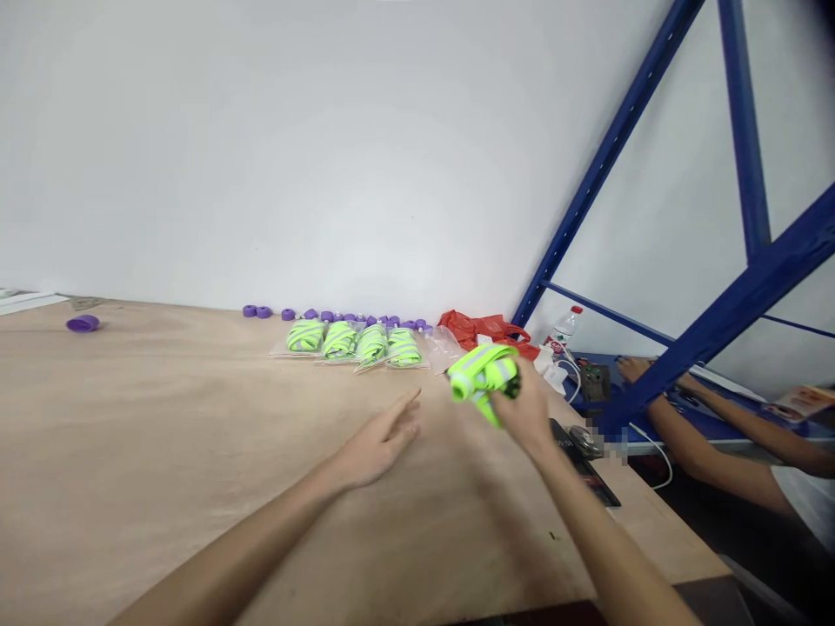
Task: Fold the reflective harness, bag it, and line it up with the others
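Observation:
A folded bundle of neon yellow-green reflective strap [486, 369] with grey stripes is gripped in my right hand [525, 404], above the right part of the table. A dark piece shows at the bundle's right side, partly hidden by the fingers. My left hand [378, 442] hovers over the table's middle with fingers stretched out, holding nothing. Beyond it, several similar strap bundles lie in clear plastic bags [339, 339] in a row near the wall. Just right of that row is a clear plastic bag [444, 349], partly behind the held bundle.
Several small purple rolls [287, 314] line the wall; a purple cup-like piece [83, 323] lies far left. Red plastic bags [479, 329] and a bottle [566, 327] stand back right. Blue metal frame bars [606, 148] rise there. Beyond them, another person's arms [704, 443] rest at a blue table.

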The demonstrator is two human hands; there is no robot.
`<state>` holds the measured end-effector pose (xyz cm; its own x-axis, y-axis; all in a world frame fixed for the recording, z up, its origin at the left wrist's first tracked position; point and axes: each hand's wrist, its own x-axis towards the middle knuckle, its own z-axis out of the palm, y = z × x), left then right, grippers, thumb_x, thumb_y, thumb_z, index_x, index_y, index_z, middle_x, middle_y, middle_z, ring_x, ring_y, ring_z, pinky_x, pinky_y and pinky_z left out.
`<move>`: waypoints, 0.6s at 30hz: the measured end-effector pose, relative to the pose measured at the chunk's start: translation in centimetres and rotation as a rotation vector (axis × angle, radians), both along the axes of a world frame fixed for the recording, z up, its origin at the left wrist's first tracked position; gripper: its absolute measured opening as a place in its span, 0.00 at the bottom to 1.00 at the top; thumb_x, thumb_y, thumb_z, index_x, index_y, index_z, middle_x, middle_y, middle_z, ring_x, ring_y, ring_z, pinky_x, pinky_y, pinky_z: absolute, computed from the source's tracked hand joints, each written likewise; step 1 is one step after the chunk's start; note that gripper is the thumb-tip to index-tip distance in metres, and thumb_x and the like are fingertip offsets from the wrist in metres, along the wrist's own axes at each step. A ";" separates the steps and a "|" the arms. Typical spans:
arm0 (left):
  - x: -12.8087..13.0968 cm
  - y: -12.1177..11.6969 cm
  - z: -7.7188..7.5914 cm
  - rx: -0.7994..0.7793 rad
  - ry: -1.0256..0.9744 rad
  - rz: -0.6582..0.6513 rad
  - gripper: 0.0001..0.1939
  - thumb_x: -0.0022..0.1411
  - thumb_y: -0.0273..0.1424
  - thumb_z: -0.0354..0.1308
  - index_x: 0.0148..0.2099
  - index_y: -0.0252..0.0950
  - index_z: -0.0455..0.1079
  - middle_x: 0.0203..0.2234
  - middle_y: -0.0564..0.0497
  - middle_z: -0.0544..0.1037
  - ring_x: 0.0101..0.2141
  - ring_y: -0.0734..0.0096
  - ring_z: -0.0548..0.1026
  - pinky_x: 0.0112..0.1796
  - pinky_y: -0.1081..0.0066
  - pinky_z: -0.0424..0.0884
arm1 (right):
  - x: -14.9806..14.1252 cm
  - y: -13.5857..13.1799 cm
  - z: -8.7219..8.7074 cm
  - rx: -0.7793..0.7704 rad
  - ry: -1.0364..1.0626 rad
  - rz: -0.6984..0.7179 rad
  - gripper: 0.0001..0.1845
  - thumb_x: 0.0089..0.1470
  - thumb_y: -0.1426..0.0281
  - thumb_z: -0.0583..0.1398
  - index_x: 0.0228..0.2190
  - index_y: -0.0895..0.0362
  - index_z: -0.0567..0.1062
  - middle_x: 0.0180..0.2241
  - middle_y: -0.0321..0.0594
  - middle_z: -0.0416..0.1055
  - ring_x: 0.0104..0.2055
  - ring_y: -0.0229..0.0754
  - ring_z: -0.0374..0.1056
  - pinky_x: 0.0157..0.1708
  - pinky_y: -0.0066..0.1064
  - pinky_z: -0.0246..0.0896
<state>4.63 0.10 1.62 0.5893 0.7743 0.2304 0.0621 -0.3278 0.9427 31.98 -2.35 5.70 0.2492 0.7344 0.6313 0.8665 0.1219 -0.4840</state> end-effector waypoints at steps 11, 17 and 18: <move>1.7 14.1 0.6 0.547 0.904 0.445 0.22 0.64 0.24 0.48 0.59 0.32 0.67 0.58 0.30 0.69 0.60 0.42 0.65 0.58 0.44 0.59 | 4.5 4.7 -2.4 -0.652 -0.416 -0.323 0.34 0.49 0.68 0.68 0.58 0.57 0.69 0.69 0.58 0.48 0.70 0.71 0.40 0.60 0.68 0.43; 2.3 17.6 4.4 0.632 1.124 0.344 0.15 0.65 0.29 0.49 0.43 0.28 0.76 0.42 0.29 0.78 0.45 0.43 0.77 0.44 0.54 0.71 | 0.9 2.7 -4.2 -0.353 -0.512 0.028 0.20 0.57 0.71 0.61 0.52 0.54 0.73 0.58 0.50 0.69 0.63 0.56 0.59 0.65 0.59 0.38; 2.5 17.6 4.6 0.648 1.148 0.324 0.16 0.65 0.33 0.51 0.43 0.29 0.76 0.41 0.29 0.78 0.45 0.43 0.77 0.43 0.55 0.71 | 0.3 2.6 -4.4 -0.320 -0.477 0.065 0.18 0.58 0.71 0.60 0.50 0.55 0.74 0.55 0.49 0.72 0.60 0.54 0.63 0.65 0.57 0.40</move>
<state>7.15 17.67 6.21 0.5075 0.8546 0.1095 0.8603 -0.5098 -0.0089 32.28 0.25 1.34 -0.0608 0.9114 0.4069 0.9935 0.0946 -0.0633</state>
